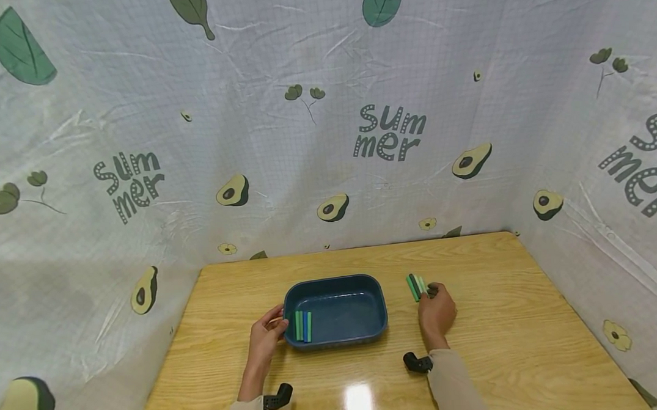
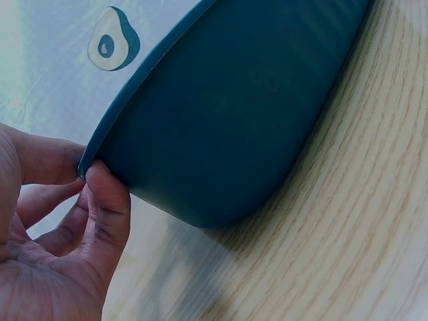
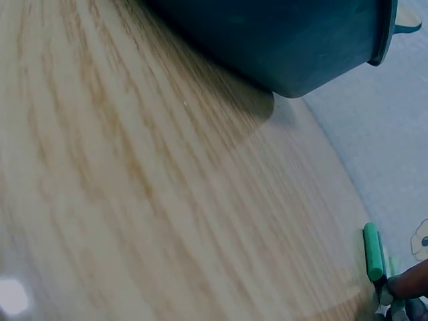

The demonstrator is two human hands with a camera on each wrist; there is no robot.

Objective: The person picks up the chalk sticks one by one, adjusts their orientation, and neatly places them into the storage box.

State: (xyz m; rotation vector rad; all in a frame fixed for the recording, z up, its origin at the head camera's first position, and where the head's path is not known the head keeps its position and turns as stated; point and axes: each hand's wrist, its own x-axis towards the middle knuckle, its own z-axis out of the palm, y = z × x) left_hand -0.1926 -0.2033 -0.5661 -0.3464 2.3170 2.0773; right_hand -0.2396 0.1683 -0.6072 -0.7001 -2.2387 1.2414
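A dark blue plastic tray (image 1: 345, 342) stands on the table, with several short green and blue sticks (image 1: 298, 326) side by side at its left end. My left hand (image 1: 265, 339) pinches the tray's left rim between thumb and fingers; the left wrist view shows this grip (image 2: 67, 227) from close by. To the right of the tray lies a row of sticks (image 1: 413, 287) in green, dark and pale green. Over the right end of that row, my right hand (image 1: 438, 310) has its fingers curled at a pale green stick, partly hidden by the fingers.
The wooden table (image 1: 504, 319) reaches back to a white curtain (image 1: 282, 146) printed with avocados and lettering, which also hangs at both sides. Each wrist wears a small black camera (image 1: 418, 363). A bright reflection lies near the front of the table.
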